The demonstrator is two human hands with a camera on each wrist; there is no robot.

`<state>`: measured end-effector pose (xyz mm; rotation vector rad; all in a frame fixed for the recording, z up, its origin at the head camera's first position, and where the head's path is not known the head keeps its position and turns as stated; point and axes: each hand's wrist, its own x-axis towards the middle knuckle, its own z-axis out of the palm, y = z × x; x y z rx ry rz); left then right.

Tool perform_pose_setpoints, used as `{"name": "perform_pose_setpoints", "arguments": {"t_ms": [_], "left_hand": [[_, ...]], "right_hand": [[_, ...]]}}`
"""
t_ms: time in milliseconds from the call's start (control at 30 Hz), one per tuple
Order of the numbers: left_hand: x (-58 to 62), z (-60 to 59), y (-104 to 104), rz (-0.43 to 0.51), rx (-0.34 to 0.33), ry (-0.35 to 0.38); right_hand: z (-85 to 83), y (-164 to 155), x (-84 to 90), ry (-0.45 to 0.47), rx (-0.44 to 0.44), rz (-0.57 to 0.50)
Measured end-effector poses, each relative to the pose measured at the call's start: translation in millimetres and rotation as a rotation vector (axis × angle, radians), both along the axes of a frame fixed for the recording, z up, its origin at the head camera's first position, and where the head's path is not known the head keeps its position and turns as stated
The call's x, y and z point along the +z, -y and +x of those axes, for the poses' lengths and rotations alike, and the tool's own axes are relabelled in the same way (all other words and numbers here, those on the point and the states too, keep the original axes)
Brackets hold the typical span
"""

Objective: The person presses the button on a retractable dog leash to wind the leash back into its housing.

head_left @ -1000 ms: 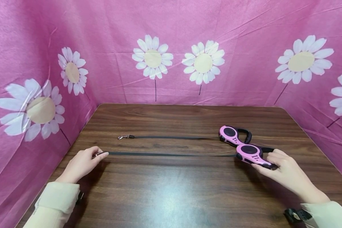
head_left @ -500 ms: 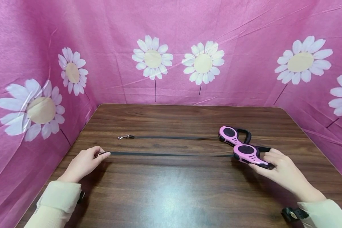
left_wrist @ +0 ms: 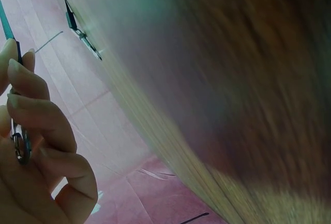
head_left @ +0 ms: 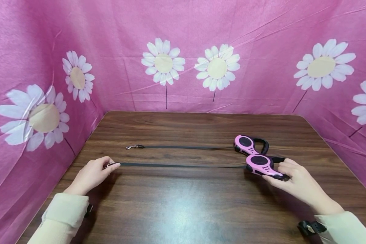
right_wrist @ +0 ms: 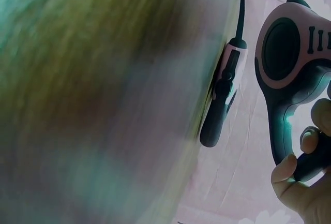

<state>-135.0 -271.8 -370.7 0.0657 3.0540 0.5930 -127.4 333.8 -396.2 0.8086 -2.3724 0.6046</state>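
Note:
In the head view, my right hand (head_left: 303, 184) grips the black handle of a pink and black retractable dog leash (head_left: 258, 163). Its dark strap (head_left: 177, 165) runs straight to the left. At the far end my left hand (head_left: 89, 174) pinches the strap between thumb and fingers. The left wrist view shows this leash's metal clip (left_wrist: 20, 149) against the curled fingers. Behind lies a second, matching leash (head_left: 244, 142) on the table, its strap drawn out and its silver clip (head_left: 132, 147) at the left. The right wrist view shows the held leash (right_wrist: 282, 48) raised off the tabletop.
The brown wood-grain table (head_left: 183, 196) has rounded far corners. A pink cloth (head_left: 189, 20) printed with large white daisies surrounds it at the back and sides. The second leash's body sits close behind the held one.
My right hand has moved a little to the left with the held leash. My left hand has shifted slightly right, so the strap between them is shorter. The second leash has stayed put.

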Motion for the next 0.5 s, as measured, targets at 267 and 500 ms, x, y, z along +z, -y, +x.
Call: {"name": "perform_pose_setpoints", "arguments": {"t_ms": [267,500], "left_hand": [[-0.4,0.8,-3.1,0.002,-0.008,0.000],[-1.8,0.1,-5.4,0.013,-0.018,0.012]], "right_hand": [[-2.0,3.4,1.8,0.006,0.011,0.026],[-4.3,4.0,-0.9,0.003,0.048,0.004]]}}
